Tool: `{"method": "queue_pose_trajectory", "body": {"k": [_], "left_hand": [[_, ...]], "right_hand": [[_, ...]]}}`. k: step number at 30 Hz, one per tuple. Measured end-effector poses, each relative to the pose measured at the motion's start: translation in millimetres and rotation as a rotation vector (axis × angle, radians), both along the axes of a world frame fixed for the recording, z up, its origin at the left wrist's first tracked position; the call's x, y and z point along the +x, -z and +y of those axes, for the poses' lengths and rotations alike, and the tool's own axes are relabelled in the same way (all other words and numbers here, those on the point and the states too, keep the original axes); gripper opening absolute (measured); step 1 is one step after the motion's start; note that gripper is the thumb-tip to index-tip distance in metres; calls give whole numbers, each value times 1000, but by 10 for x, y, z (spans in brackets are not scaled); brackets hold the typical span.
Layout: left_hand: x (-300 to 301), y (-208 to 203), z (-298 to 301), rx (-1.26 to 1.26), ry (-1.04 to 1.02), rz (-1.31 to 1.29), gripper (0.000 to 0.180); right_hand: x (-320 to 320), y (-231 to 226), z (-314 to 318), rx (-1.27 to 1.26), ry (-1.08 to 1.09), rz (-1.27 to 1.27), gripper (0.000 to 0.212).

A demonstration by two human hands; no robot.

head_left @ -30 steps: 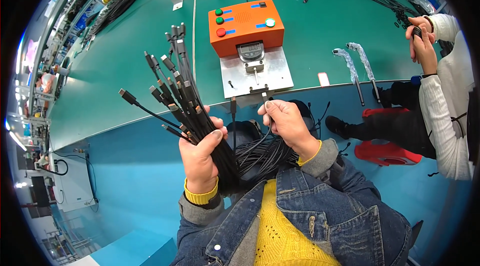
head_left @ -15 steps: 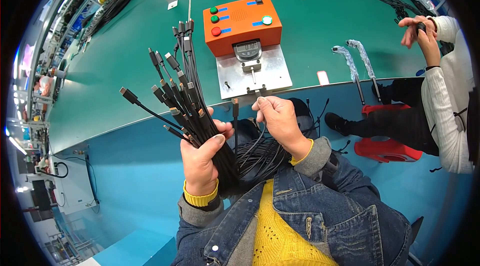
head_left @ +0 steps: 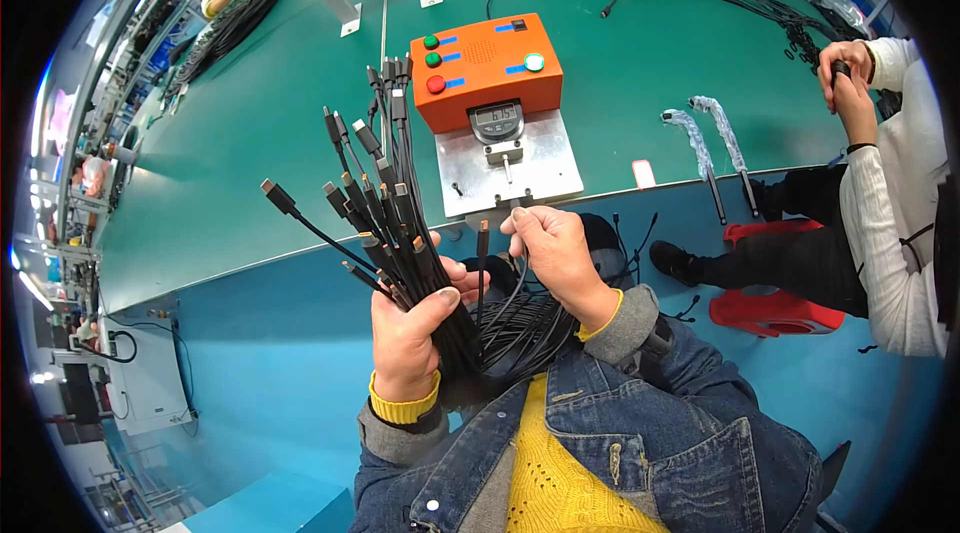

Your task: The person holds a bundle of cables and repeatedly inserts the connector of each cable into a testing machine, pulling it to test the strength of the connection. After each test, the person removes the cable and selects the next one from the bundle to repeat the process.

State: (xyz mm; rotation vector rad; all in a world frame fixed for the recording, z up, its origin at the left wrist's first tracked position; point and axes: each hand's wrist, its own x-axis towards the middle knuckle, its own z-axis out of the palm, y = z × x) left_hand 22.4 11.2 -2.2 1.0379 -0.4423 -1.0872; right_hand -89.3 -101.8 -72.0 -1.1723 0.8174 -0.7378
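Head view, hands [head_left: 403, 345] gripping black cables [head_left: 458, 335], orange box [head_left: 484, 76] beyond

We count two grips, one left grip [head_left: 405, 333] and one right grip [head_left: 560, 255]. In the left we make out more than ten black cables [head_left: 428, 271], overlapping too much for an exact tally; in the right, one cable [head_left: 521, 275]. We see one orange box [head_left: 490, 78], two green buttons [head_left: 433, 60], one red button [head_left: 436, 84], one white button [head_left: 534, 63], five blue strips [head_left: 515, 70], one gauge [head_left: 496, 121], one metal plate [head_left: 548, 158], two plastic-wrapped rods [head_left: 733, 145], one card [head_left: 643, 174] and two other people [head_left: 910, 183].
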Motion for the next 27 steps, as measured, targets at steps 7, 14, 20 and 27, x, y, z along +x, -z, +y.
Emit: {"method": "queue_pose_trajectory", "body": {"k": [7,14,20,27], "left_hand": [[-8,-29,-12,26,14,8,50],[-29,-51,-11,10,0,19,49],[-22,-39,6,3,-6,3,48],[-27,-48,2,-1,-14,0,48]], "right_hand": [[-8,-5,-13,15,-17,19,25],[-6,19,-14,8,-17,15,25],[8,16,-13,9,-16,13,25],[-11,4,-24,25,-20,0,25]]}}
